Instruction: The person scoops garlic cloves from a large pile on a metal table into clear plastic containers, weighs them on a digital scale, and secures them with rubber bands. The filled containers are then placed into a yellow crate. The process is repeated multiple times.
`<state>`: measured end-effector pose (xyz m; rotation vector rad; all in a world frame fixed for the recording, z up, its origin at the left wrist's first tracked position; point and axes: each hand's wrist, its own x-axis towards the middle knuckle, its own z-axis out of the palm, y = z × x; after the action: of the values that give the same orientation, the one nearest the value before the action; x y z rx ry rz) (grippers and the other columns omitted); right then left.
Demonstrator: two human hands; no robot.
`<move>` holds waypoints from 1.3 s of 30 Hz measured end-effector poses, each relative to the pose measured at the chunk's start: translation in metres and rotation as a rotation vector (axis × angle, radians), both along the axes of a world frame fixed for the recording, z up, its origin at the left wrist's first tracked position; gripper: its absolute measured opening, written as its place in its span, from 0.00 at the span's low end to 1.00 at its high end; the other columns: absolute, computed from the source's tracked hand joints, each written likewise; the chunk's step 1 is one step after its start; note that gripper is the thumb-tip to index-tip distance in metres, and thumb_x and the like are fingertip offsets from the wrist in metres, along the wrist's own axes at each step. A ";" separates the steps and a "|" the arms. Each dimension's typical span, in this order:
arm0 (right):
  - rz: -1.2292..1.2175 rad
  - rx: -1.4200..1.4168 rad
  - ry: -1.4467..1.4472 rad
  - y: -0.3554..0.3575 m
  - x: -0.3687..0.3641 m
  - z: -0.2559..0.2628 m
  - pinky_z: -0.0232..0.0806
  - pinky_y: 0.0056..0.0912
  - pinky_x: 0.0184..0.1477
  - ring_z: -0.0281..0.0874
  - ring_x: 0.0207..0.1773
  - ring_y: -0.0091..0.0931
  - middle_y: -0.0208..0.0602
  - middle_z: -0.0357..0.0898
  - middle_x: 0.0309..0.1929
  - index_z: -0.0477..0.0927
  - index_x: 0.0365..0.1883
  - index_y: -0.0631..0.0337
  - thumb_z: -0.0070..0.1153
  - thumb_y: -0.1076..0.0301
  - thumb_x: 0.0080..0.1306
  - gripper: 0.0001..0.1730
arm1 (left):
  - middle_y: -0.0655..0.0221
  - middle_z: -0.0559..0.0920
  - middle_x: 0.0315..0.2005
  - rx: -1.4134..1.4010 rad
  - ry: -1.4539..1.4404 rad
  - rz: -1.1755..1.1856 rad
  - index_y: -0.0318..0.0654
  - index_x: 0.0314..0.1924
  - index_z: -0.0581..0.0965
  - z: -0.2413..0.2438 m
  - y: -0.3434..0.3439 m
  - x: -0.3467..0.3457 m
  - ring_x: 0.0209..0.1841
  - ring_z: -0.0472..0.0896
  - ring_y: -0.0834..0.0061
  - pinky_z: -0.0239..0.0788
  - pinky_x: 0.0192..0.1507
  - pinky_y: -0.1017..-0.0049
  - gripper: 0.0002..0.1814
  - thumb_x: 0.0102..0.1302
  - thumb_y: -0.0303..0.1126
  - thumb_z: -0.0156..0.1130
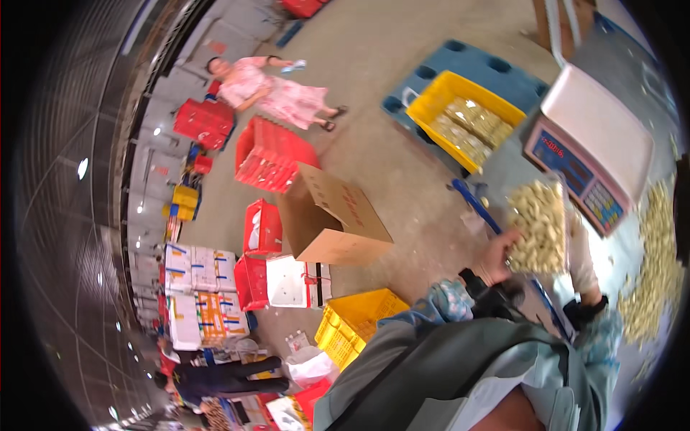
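Note:
My left hand grips a clear plastic box filled with pale curved pieces that look like peeled garlic cloves. On the box's other side is my right hand, in a whitish glove. It lies close along the box's edge, and its fingers are blurred and partly hidden, so its hold cannot be told. Just beyond the box stands a digital weighing scale with a lit display and a bare white pan. Loose pale pieces are heaped on the metal table to the right.
A yellow crate of filled clear boxes rests on a blue plastic pallet. An open carton, stacked red crates and another yellow crate stand to the left. A person in pink and one in dark clothes are farther off.

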<state>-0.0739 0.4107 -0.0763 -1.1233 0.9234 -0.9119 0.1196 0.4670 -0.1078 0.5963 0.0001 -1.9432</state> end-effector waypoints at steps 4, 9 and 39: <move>0.056 0.196 -0.190 0.011 0.007 0.000 0.72 0.26 0.47 0.76 0.46 0.19 0.32 0.82 0.45 0.79 0.52 0.68 0.56 0.67 0.69 0.17 | 0.51 0.71 0.62 -0.179 0.154 -0.156 0.31 0.68 0.60 0.029 -0.001 0.005 0.62 0.73 0.56 0.63 0.66 0.55 0.31 0.70 0.39 0.53; 0.059 0.226 -0.184 -0.010 0.000 0.001 0.69 0.24 0.45 0.75 0.40 0.21 0.30 0.80 0.40 0.79 0.50 0.66 0.55 0.62 0.69 0.17 | 0.50 0.67 0.64 -0.252 0.205 -0.303 0.31 0.70 0.56 0.046 -0.013 0.041 0.63 0.71 0.55 0.61 0.67 0.55 0.35 0.68 0.38 0.54; 0.099 -0.332 0.594 -0.266 0.390 -0.004 0.68 0.35 0.36 0.79 0.35 0.30 0.35 0.81 0.36 0.81 0.38 0.59 0.64 0.75 0.59 0.09 | 0.63 0.78 0.54 0.021 -0.359 -0.313 0.30 0.62 0.68 -0.026 -0.309 0.444 0.54 0.78 0.75 0.71 0.56 0.73 0.23 0.71 0.34 0.54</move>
<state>0.3163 0.1450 -0.0807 -1.7657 1.2049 -0.6690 0.5637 0.1580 -0.1337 1.0003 -0.3157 -2.1086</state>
